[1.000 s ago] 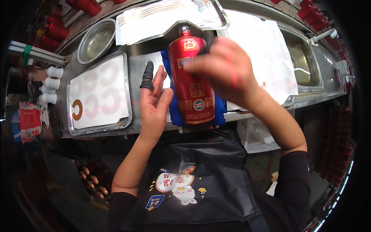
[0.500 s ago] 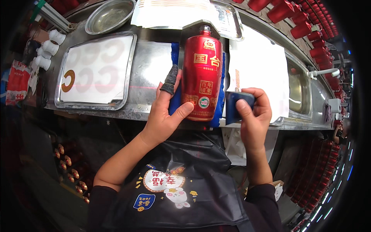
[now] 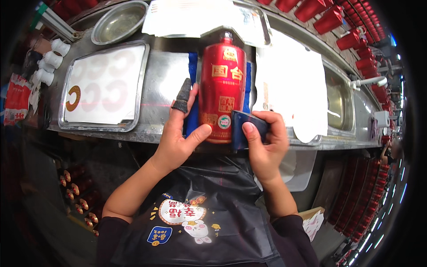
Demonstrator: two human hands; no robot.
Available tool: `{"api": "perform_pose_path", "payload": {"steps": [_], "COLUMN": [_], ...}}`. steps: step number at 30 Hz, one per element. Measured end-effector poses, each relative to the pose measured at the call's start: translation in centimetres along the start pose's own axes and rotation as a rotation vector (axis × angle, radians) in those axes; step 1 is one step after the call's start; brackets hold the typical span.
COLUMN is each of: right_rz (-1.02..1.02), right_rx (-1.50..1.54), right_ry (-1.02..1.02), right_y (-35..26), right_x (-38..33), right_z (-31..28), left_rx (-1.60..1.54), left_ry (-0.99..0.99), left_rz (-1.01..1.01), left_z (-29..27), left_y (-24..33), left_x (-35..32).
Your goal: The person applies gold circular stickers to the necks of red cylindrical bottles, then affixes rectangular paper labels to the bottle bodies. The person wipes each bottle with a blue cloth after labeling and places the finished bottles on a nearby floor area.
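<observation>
A glossy red bottle (image 3: 222,84) with gold lettering and a green-and-white round emblem lies on its back, cap end pointing away from me. Blue cloth (image 3: 192,75) shows along both its sides, and a dark angled support surrounds the neck. My left hand (image 3: 178,133) grips the bottle's lower left side, thumb pressed on its front; a black sleeve covers one finger. Pinched in my right hand (image 3: 270,142) is a flat dark blue scraper-like piece (image 3: 241,129). Its edge meets the bottle's lower right side, and my fingers hide part of it.
On the left, a metal tray (image 3: 145,66) bears a white sheet with C-shaped labels, one gold. Behind it sit a metal bowl (image 3: 119,22) and white spools (image 3: 51,60). White sheets (image 3: 289,84) lie right, beside a sink (image 3: 340,98) with a white tap (image 3: 369,82). Red bottles (image 3: 327,20) line the back.
My right hand has moved left with the blue piece, from beside the bottle up against its lower right side. The view has shifted slightly; my left hand keeps its hold.
</observation>
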State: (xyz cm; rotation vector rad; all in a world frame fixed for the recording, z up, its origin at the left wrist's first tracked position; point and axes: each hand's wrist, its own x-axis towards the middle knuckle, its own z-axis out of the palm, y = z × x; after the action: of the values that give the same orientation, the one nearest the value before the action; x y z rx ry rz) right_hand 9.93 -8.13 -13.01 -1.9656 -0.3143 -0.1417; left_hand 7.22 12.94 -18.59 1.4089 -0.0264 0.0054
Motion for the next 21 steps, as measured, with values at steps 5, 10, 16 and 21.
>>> {"api": "perform_pose_path", "payload": {"steps": [5, 10, 16, 21], "right_rz": [0.266, 0.096, -0.213, -0.228], "right_rx": [0.135, 0.026, -0.059, -0.408], "right_ry": [0.100, -0.040, 0.170, 0.158], "right_y": [-0.1, -0.5, 1.0, -0.5], "right_x": [1.9, 2.8, 3.6, 0.5], "right_z": [0.4, 0.1, 0.2, 1.9], "left_rx": [0.155, 0.450, 0.676, 0.641], "left_ry": [-0.126, -0.203, -0.023, 0.055], "left_rz": [-0.003, 0.109, 0.300, 0.400], "left_z": [-1.5, -1.7, 0.0, 1.2], "left_y": [0.8, 1.4, 0.9, 0.7], "left_x": [0.0, 0.0, 0.6, 0.8]}}
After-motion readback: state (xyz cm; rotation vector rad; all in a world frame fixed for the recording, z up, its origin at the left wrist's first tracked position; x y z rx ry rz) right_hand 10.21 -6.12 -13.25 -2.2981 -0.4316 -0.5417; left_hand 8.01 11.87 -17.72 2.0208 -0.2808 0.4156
